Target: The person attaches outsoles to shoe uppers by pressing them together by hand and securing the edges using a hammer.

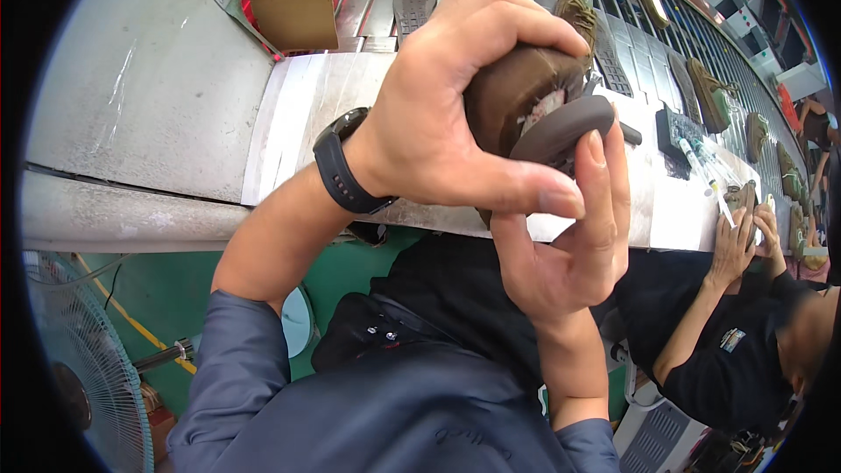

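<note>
Up close in front of me, my left hand (pixel 434 118) is wrapped round a brown shoe (pixel 508 92), its thumb stretched along the near side. A dark grey rubber sole (pixel 568 127) lies against the shoe's underside at one end, where a pale, rough patch shows between the two. My right hand (pixel 569 250) grips that sole from below, fingertips pressed on its outer face. Part of the shoe is hidden behind my hands. A black watch is on my left wrist.
A white-covered table edge (pixel 298 114) runs under my hands. Beyond it, a slatted metal conveyor (pixel 372 4) carries several shoes and a loose sole (pixel 413 4). A cardboard piece (pixel 293 0) stands far left, a fan (pixel 83 377) lower left. At right, a co-worker's hands (pixel 736 241) hold a shoe.
</note>
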